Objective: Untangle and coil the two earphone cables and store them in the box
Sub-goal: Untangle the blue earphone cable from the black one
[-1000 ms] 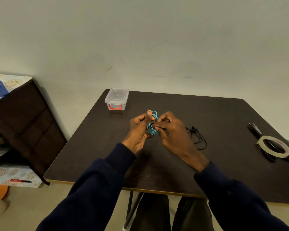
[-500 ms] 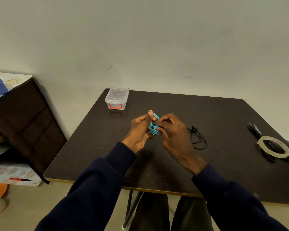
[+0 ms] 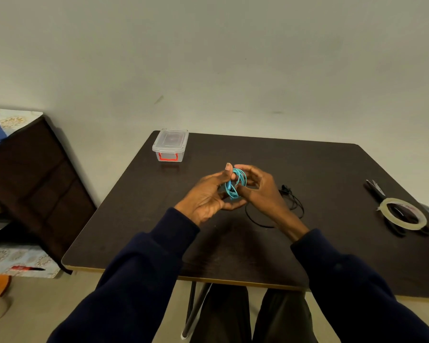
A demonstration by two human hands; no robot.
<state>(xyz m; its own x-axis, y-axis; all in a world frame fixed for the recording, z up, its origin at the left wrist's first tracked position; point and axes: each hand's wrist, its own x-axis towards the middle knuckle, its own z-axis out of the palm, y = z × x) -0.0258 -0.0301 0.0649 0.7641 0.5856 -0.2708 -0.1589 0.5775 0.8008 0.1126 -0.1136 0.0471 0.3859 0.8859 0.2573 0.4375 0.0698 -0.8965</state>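
Above the middle of the dark table [image 3: 307,243], both hands hold a coiled blue earphone cable [image 3: 237,182]. My left hand [image 3: 206,194] grips the coil with its thumb up against the loops. My right hand [image 3: 260,188] has its fingers curled around the coil's right side. A black earphone cable [image 3: 291,203] lies loose on the table just right of my right hand, with one strand running under my wrist. The clear plastic box [image 3: 170,147], lid on and with a red latch, stands at the table's far left corner.
A roll of clear tape [image 3: 403,217] rests over black scissors [image 3: 377,188] near the table's right edge. A dark cabinet [image 3: 32,174] stands to the left of the table, with patterned boxes beside it. The wall runs just behind the table.
Both hands have turned the blue coil a little; my right hand's fingers have spread more around its right side. The black cable's strand under my right wrist now shows.
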